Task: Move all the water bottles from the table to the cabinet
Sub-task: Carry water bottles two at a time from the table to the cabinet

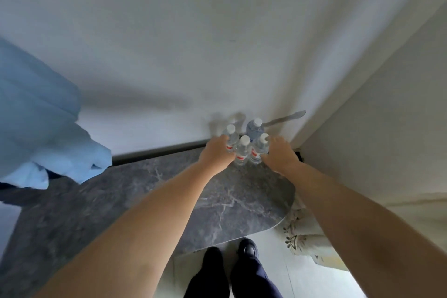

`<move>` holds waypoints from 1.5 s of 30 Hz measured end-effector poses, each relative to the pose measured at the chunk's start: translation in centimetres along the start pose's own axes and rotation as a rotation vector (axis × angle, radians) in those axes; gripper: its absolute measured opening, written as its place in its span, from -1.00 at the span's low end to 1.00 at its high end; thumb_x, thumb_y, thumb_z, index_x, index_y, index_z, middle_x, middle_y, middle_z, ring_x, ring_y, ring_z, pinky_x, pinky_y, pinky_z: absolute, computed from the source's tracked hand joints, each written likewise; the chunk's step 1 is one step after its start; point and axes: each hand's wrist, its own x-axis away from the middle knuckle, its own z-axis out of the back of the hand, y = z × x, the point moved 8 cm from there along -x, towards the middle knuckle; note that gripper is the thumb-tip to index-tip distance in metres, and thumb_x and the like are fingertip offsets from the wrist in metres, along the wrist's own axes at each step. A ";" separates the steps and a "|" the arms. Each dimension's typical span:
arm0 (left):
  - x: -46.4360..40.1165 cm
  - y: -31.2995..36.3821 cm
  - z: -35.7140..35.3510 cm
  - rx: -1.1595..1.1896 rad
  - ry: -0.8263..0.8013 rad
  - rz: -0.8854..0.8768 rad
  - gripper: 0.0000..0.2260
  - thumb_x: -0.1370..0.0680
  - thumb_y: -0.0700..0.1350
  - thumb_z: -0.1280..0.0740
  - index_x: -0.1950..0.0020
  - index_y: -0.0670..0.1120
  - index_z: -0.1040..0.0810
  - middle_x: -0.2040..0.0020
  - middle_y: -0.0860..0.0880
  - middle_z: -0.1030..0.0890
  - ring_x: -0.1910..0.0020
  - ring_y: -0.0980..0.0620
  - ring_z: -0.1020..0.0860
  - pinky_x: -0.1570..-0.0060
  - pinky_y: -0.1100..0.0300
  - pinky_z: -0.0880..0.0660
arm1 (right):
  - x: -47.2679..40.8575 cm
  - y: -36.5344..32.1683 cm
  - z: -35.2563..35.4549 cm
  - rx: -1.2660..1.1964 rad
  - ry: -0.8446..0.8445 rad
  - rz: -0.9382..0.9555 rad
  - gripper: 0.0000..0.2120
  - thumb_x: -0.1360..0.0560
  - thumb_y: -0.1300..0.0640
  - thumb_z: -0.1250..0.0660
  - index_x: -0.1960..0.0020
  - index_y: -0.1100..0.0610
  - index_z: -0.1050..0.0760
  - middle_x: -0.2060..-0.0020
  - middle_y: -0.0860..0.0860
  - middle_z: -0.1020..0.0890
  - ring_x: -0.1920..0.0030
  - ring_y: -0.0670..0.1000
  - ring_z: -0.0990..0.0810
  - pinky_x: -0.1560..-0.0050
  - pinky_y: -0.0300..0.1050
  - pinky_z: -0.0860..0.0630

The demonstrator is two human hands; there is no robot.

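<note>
Several clear water bottles with white caps stand together at the far right corner of the dark marble table (145,201), close to the white wall. My left hand (215,152) curls around the left bottle (231,136). My right hand (281,156) wraps the right front bottle (260,149). Between my hands stands the middle front bottle (243,151), untouched as far as I can tell. A larger bottle (254,127) with a blue tint stands behind them. No cabinet is in view.
A light blue cloth (41,128) hangs over the table's far left. A pale panel (387,116) rises at the right. A floral cushioned seat (304,237) sits beside the table's rounded right end. My dark shoes (232,256) stand on the light floor.
</note>
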 end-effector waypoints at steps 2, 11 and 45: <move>1.7 0.1 1.2 -0.139 -0.010 -0.016 -0.69 -0.55 -0.15 -0.26 -0.30 -0.15 -0.45 -0.19 -0.16 -0.53 -0.11 -0.15 -0.54 0.04 0.04 -0.52 | 1.2 -2.0 0.4 0.065 -0.042 0.027 -0.63 -0.55 0.08 -0.22 -0.31 0.22 -0.40 -0.22 0.22 -0.51 -0.19 0.22 -0.51 -0.14 0.01 -0.48; 11.7 -8.8 6.3 -0.023 0.143 0.287 -0.57 -0.58 -0.05 -0.27 -0.43 -0.10 -0.33 -0.37 -0.12 -0.38 -0.16 -0.10 -0.54 -0.07 0.09 -0.47 | 6.1 -13.2 -3.0 0.384 -0.199 0.401 -0.71 -0.61 0.10 -0.13 -0.22 0.23 -0.46 -0.17 0.20 -0.57 -0.17 0.20 -0.56 -0.16 0.06 -0.52; 96.2 -40.8 -2.2 0.463 0.935 1.406 -0.59 -0.57 -0.04 -0.30 -0.39 -0.13 -0.40 -0.37 -0.15 -0.44 -0.36 -0.10 -0.42 -0.31 0.10 -0.38 | 76.2 -43.6 -47.6 0.960 -0.528 1.800 -0.73 -0.57 0.12 -0.15 -0.18 0.19 -0.50 -0.06 0.15 -0.58 -0.06 0.15 -0.58 0.04 -0.09 -0.42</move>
